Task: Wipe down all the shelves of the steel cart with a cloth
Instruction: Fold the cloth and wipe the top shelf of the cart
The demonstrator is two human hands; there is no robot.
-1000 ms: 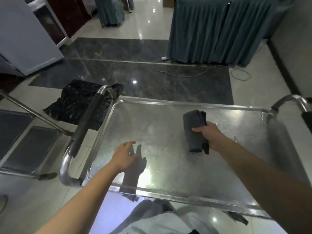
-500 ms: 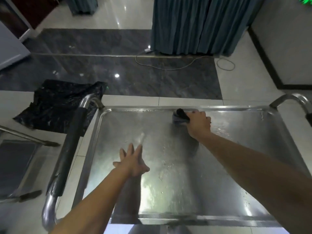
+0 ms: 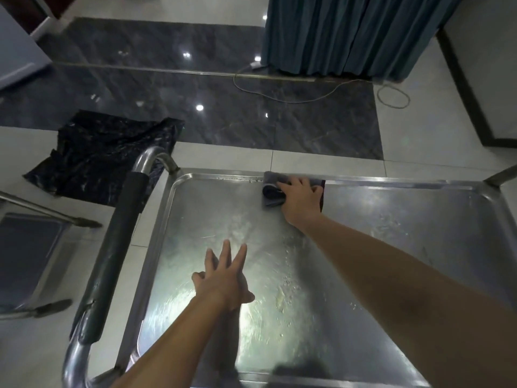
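The steel cart's top shelf [image 3: 391, 233] fills the lower half of the view, wet and streaked. A dark grey folded cloth [image 3: 270, 193] lies against the shelf's far rim. My right hand [image 3: 300, 198] lies on top of the cloth with its fingers spread over it, pressing it down at the far edge. My left hand [image 3: 223, 278] hovers or rests flat over the shelf's near left area, fingers straight and spread. The cart's lower shelves are hidden beneath the top one.
The cart's black-padded handle bar [image 3: 112, 253] runs along its left side. A crumpled black plastic bag [image 3: 100, 155] lies on the floor beyond it. A second steel frame [image 3: 33, 247] stands at left. A teal curtain [image 3: 349, 32] and a loose cable [image 3: 307, 99] are farther back.
My right hand has pushed the cloth from the middle of the shelf up to its far rim and slightly left. My left hand has stayed flat over the near left part.
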